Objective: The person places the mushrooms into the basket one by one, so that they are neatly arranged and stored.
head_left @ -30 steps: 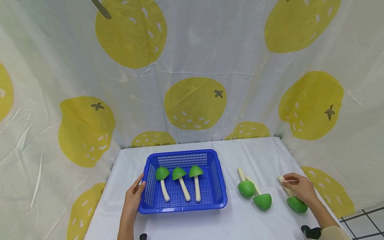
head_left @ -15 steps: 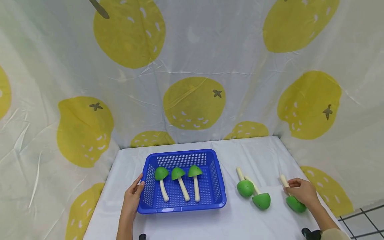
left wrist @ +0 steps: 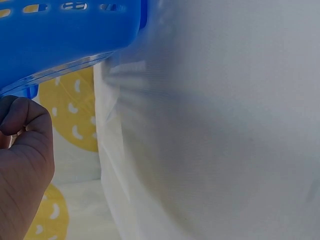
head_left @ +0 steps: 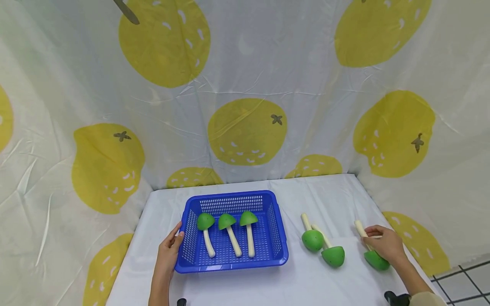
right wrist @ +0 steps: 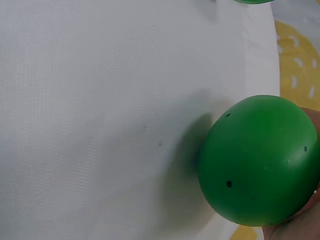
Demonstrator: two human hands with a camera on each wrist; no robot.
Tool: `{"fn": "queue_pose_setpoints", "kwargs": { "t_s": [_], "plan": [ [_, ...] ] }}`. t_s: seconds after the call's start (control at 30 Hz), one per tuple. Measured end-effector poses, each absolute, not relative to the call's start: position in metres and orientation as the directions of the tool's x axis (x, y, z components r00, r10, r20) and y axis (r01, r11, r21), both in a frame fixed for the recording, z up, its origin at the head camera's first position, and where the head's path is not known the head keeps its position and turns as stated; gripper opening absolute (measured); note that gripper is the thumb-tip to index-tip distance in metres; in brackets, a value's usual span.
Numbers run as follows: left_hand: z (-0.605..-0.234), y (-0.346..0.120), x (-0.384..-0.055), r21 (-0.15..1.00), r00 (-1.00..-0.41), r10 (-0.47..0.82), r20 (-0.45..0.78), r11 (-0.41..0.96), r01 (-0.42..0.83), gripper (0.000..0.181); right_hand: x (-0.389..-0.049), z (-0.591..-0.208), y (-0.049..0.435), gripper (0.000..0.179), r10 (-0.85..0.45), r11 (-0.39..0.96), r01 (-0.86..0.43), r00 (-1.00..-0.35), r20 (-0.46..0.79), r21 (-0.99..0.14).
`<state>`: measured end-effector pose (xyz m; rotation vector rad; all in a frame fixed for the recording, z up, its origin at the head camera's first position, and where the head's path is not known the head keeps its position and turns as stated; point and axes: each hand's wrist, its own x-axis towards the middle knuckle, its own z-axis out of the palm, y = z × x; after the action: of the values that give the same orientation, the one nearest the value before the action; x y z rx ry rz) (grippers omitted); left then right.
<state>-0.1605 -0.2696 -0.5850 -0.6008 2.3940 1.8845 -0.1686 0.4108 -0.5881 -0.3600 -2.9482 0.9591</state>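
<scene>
My left hand (head_left: 167, 248) holds the left rim of a blue plastic basket (head_left: 232, 268); the left wrist view shows its curled fingers and thumb against the rim. Inside the basket lie three toy mushrooms, side by side, with green caps and white stems: a left one (head_left: 206, 221), a middle one (head_left: 227, 220) and a right one (head_left: 249, 218). My right hand (head_left: 387, 245) pinches the stem of another mushroom (head_left: 376, 260), whose cap points toward me. In the right wrist view the speckled cap of the held mushroom (right wrist: 257, 160) hides most of the fingers.
Between basket and right hand, two more mushrooms lie with stems pointing away, one (head_left: 313, 241) left of the other (head_left: 333, 256). A white cloth (head_left: 245, 291) covers the table. Fruit-printed curtains (head_left: 249, 131) stand behind it and at both sides.
My right hand has shifted slightly down the stem, and the mushroom's stem end now shows beyond the fingertips. The left hand and basket have kept their place; the whole view drifted a little.
</scene>
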Motion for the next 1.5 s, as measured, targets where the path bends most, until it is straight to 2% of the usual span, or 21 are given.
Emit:
{"fn": "queue_pose_setpoints", "kwargs": {
  "t_s": [0.63, 1.03, 1.5],
  "plan": [
    [-0.586, -0.269, -0.161, 0.93, -0.925, -0.285, -0.251, 0.194, -0.312, 0.055, -0.181, -0.563, 0.373, 0.039, 0.19, 0.776, 0.088, -0.977, 0.098, -0.624],
    [-0.588, -0.269, -0.161, 0.939, -0.929, -0.289, -0.23, 0.186, -0.29, 0.055, -0.187, -0.54, 0.351, 0.049, 0.19, 0.735, 0.108, -0.98, 0.051, -0.669],
    [-0.587, -0.268, -0.162, 0.931, -0.927, -0.296, -0.231, 0.209, -0.299, 0.055, -0.194, -0.535, 0.326, 0.046, 0.17, 0.687, 0.031, -0.978, 0.12, -0.726]
  ]
}}
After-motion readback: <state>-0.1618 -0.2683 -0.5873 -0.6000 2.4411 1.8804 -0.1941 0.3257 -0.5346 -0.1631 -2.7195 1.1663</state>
